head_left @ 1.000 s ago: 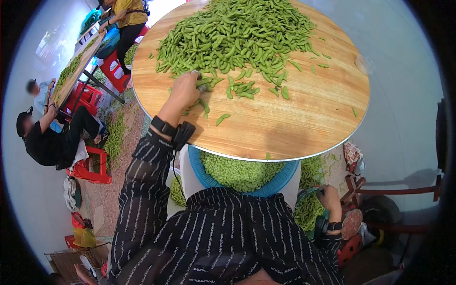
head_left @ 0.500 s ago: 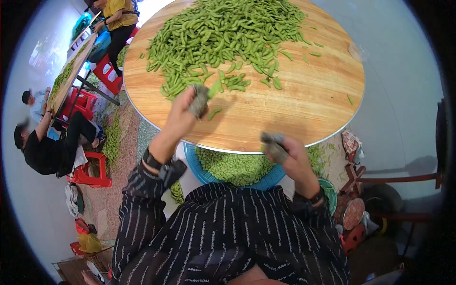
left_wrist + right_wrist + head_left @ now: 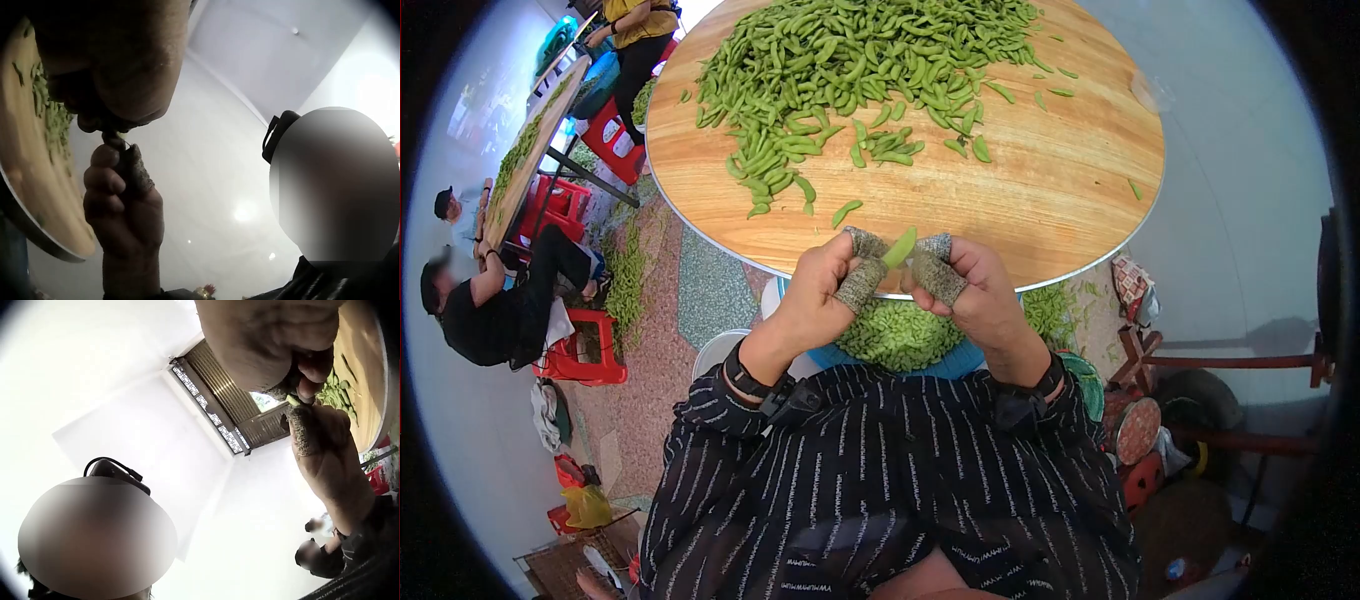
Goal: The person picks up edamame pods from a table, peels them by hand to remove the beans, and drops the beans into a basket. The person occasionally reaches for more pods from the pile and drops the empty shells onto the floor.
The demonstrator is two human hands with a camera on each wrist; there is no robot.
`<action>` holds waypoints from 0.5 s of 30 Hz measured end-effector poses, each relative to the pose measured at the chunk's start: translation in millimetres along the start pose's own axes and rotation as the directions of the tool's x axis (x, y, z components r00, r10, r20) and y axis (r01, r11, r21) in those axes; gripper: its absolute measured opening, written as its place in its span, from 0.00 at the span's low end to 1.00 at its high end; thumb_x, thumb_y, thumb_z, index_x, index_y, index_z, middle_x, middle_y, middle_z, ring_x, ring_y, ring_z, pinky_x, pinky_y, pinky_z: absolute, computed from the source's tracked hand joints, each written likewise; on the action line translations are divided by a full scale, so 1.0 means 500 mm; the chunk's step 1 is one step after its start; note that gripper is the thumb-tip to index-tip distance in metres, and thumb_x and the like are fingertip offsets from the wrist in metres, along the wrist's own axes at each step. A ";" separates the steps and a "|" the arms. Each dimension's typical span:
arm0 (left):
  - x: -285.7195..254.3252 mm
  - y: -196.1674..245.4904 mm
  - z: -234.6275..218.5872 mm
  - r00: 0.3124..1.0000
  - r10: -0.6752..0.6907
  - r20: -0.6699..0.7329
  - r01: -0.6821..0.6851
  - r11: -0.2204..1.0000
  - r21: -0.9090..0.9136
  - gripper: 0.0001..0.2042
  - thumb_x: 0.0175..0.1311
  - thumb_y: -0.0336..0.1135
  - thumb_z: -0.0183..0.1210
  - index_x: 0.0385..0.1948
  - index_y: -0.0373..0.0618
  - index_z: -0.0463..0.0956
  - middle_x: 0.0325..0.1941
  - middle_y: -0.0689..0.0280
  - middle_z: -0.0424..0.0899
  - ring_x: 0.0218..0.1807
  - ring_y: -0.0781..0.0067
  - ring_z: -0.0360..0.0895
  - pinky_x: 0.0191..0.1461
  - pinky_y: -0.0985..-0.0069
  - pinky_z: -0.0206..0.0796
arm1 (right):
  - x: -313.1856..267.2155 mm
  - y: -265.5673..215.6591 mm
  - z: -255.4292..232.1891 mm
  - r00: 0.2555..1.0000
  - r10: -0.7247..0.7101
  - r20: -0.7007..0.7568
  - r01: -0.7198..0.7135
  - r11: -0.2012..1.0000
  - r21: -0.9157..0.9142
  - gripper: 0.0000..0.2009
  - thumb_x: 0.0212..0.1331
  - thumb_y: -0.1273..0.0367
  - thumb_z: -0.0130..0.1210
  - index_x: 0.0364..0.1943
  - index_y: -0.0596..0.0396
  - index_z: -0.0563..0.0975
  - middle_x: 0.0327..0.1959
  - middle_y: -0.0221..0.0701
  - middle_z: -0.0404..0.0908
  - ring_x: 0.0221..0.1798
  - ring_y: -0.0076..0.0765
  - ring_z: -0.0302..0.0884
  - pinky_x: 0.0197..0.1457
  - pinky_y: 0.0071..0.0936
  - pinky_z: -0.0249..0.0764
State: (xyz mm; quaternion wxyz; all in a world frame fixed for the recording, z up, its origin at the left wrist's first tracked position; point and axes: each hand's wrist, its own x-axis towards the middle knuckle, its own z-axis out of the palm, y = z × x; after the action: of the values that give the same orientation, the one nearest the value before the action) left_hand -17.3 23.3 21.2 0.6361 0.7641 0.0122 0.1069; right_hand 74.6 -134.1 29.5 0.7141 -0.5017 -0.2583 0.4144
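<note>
In the head view, a green bean pod (image 3: 899, 247) stands tilted between both hands, over the table's near edge. My left hand (image 3: 815, 288) pinches it between thumb and forefinger, both wrapped in grey woven covers. My right hand (image 3: 990, 305), its thumb and forefinger covered likewise, meets the pod from the other side with curled fingers. Below the hands, a blue basin (image 3: 832, 356) holds shelled beans (image 3: 905, 335). Both wrist views show the fingertips together, the pod mostly hidden.
A large heap of pods (image 3: 850, 60) covers the far part of the round wooden table (image 3: 1040, 190), with loose pods nearer. At right are a green basket (image 3: 1085, 385) and a wooden frame (image 3: 1140, 360). Other people sit and stand around a long table (image 3: 525, 165) with red stools at left.
The left hand has drawn back from the pods on the table with one pod. The right hand has risen from the basket at right, and both hands have come together at the pod.
</note>
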 end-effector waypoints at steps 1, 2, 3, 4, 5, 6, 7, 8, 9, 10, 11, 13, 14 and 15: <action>0.000 -0.003 -0.001 1.000 0.000 -0.002 0.000 1.000 0.000 0.05 0.57 0.25 0.47 0.33 0.36 0.65 0.23 0.70 0.70 0.25 0.87 0.65 0.27 0.86 0.58 | 0.001 0.000 0.000 1.000 -0.005 0.004 0.005 1.000 0.005 0.04 0.53 0.72 0.49 0.28 0.58 0.72 0.21 0.22 0.69 0.22 0.14 0.62 0.25 0.13 0.59; 0.000 -0.007 -0.001 1.000 0.007 0.004 -0.007 1.000 0.025 0.05 0.56 0.25 0.47 0.33 0.36 0.65 0.22 0.70 0.70 0.25 0.87 0.64 0.27 0.86 0.58 | 0.001 0.000 0.001 1.000 -0.004 0.006 0.004 1.000 0.005 0.04 0.53 0.72 0.49 0.28 0.58 0.72 0.21 0.22 0.69 0.22 0.14 0.62 0.25 0.13 0.59; 0.000 -0.009 -0.002 1.000 0.015 0.009 -0.015 0.999 0.051 0.04 0.56 0.24 0.48 0.32 0.36 0.65 0.20 0.70 0.70 0.24 0.87 0.64 0.27 0.85 0.58 | 0.001 -0.002 0.003 1.000 -0.002 -0.009 0.002 1.000 -0.012 0.03 0.53 0.72 0.49 0.28 0.58 0.72 0.21 0.21 0.69 0.22 0.14 0.62 0.25 0.13 0.59; -0.001 -0.009 -0.003 1.000 0.014 0.007 -0.015 0.999 0.053 0.04 0.56 0.24 0.48 0.32 0.36 0.65 0.20 0.70 0.70 0.24 0.87 0.64 0.27 0.85 0.58 | 0.002 -0.003 0.004 1.000 -0.001 -0.023 0.000 1.000 -0.029 0.03 0.53 0.73 0.49 0.28 0.58 0.72 0.21 0.21 0.69 0.22 0.14 0.63 0.25 0.13 0.59; -0.002 -0.009 -0.003 1.000 0.008 0.011 -0.008 0.998 0.058 0.05 0.56 0.24 0.48 0.32 0.36 0.66 0.20 0.69 0.71 0.24 0.87 0.65 0.27 0.85 0.59 | 0.003 -0.001 0.003 1.000 0.000 -0.022 0.000 1.000 -0.028 0.03 0.53 0.73 0.49 0.28 0.58 0.72 0.21 0.21 0.69 0.22 0.14 0.63 0.25 0.13 0.59; -0.003 -0.009 -0.002 1.000 0.001 0.014 -0.002 0.998 0.063 0.05 0.55 0.24 0.48 0.33 0.36 0.66 0.20 0.69 0.71 0.24 0.86 0.66 0.28 0.85 0.59 | 0.005 0.002 0.001 1.000 -0.007 -0.017 0.007 0.999 -0.044 0.03 0.53 0.73 0.49 0.29 0.58 0.71 0.21 0.21 0.69 0.22 0.14 0.63 0.26 0.13 0.59; -0.004 -0.006 0.000 1.000 -0.001 0.014 0.000 0.998 0.064 0.05 0.55 0.24 0.48 0.33 0.36 0.66 0.20 0.69 0.71 0.24 0.86 0.66 0.28 0.85 0.59 | 0.006 0.006 0.000 1.000 -0.014 -0.012 0.013 0.998 -0.060 0.02 0.53 0.73 0.49 0.29 0.57 0.71 0.21 0.21 0.69 0.22 0.14 0.63 0.26 0.13 0.59; -0.004 0.000 0.004 1.000 0.028 0.005 -0.028 0.999 0.042 0.05 0.55 0.24 0.48 0.33 0.35 0.66 0.21 0.68 0.72 0.25 0.85 0.67 0.29 0.84 0.60 | 0.007 0.010 0.001 1.000 -0.013 -0.013 0.012 0.998 -0.058 0.02 0.53 0.73 0.49 0.29 0.57 0.71 0.21 0.21 0.69 0.22 0.14 0.63 0.26 0.13 0.59; -0.004 0.005 0.007 0.998 0.057 -0.003 -0.057 0.998 0.019 0.06 0.55 0.24 0.48 0.34 0.35 0.66 0.22 0.67 0.73 0.25 0.83 0.68 0.29 0.83 0.61 | 0.009 0.013 0.004 0.999 -0.034 -0.031 0.032 0.998 -0.059 0.02 0.53 0.74 0.49 0.29 0.57 0.71 0.21 0.21 0.69 0.23 0.14 0.63 0.26 0.13 0.60; -0.005 0.009 0.009 0.998 0.057 0.001 -0.057 0.998 0.019 0.06 0.55 0.24 0.48 0.34 0.35 0.66 0.22 0.67 0.73 0.25 0.83 0.68 0.29 0.83 0.61 | 0.010 0.017 0.005 0.997 -0.056 -0.051 0.053 0.997 -0.059 0.02 0.53 0.74 0.49 0.29 0.57 0.71 0.21 0.21 0.69 0.23 0.14 0.63 0.26 0.13 0.60; -0.006 0.012 0.011 0.999 0.032 0.003 -0.032 0.999 -0.026 0.06 0.56 0.24 0.48 0.34 0.35 0.66 0.23 0.66 0.74 0.27 0.83 0.69 0.30 0.83 0.62 | 0.010 0.020 0.003 0.997 -0.057 -0.056 0.053 0.997 -0.057 0.02 0.53 0.74 0.49 0.29 0.57 0.71 0.21 0.21 0.69 0.23 0.14 0.63 0.26 0.13 0.60; -0.003 0.009 0.013 1.000 0.014 0.006 -0.014 0.997 -0.069 0.06 0.56 0.25 0.47 0.35 0.35 0.66 0.24 0.66 0.75 0.28 0.82 0.70 0.31 0.83 0.62 | 0.012 0.020 -0.001 0.995 -0.101 -0.015 0.100 0.993 -0.054 0.02 0.53 0.74 0.49 0.30 0.58 0.71 0.21 0.21 0.70 0.23 0.14 0.63 0.26 0.14 0.60; -0.001 0.000 0.012 0.999 0.047 0.010 -0.047 0.999 0.003 0.07 0.54 0.25 0.49 0.35 0.35 0.66 0.24 0.64 0.75 0.28 0.77 0.72 0.30 0.81 0.63 | 0.012 0.018 -0.002 0.994 -0.107 -0.016 0.106 0.993 -0.055 0.02 0.53 0.74 0.49 0.30 0.58 0.71 0.21 0.21 0.70 0.23 0.14 0.63 0.26 0.14 0.60; 0.001 -0.004 0.011 0.997 0.079 0.014 -0.080 0.994 0.073 0.08 0.53 0.25 0.51 0.34 0.35 0.66 0.24 0.63 0.75 0.28 0.72 0.74 0.30 0.78 0.63 | 0.008 0.017 -0.001 0.992 -0.119 -0.046 0.116 0.990 -0.075 0.02 0.53 0.74 0.49 0.30 0.58 0.71 0.21 0.21 0.70 0.23 0.14 0.63 0.26 0.14 0.60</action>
State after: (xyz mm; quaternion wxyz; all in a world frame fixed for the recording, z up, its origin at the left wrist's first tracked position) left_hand -15.7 18.6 18.3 0.6028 0.7875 -0.0180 0.1272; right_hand 74.4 -129.5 21.3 0.7249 -0.5212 -0.2842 0.3493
